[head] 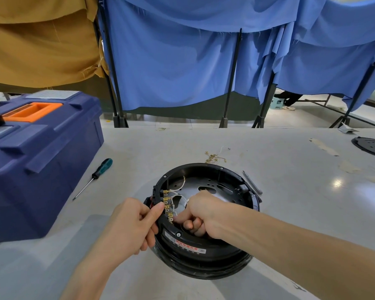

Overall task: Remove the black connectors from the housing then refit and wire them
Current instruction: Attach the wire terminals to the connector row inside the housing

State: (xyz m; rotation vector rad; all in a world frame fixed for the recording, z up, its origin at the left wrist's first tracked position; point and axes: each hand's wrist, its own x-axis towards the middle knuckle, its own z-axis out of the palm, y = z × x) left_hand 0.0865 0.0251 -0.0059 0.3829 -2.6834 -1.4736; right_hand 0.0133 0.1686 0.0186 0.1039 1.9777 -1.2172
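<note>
- Both forearms come in from the bottom edge and meet over the housing point(204, 256), which sits on the bench point(290, 191) just in front of me, tipped so its open side faces up and away.
- On my feed the left hand point(136, 221) grasps the housing's left rim: the thumb lies on top of the rim and the other fingers curl around the outside wall.
- The black connectors point(155, 195) are fitted in that left wall, just beyond the left thumb.
- A row of brass terminals point(167, 204) runs along the inside of the wall at the connectors, with white wires point(178, 191) looping from them across the metal plate inside.
- The right hand point(204, 213) is inside the housing with three fingers curled and the index finger stretched out, its tip at the near end of the terminals. I cannot tell whether it pinches a wire, as the thumb is hidden.
- Some loose terminals with a wire point(213, 158) lie on the bench beyond the housing.
- A slim metal tool point(252, 182) lies just beside the housing's right rim.
- A green-handled screwdriver point(95, 176) lies to the left, near a blue toolbox point(41, 159) with an orange handle.
- At the far right edge of the bench lies a black disc point(372, 148).
- Blue curtains point(182, 61) hang behind the bench.
</note>
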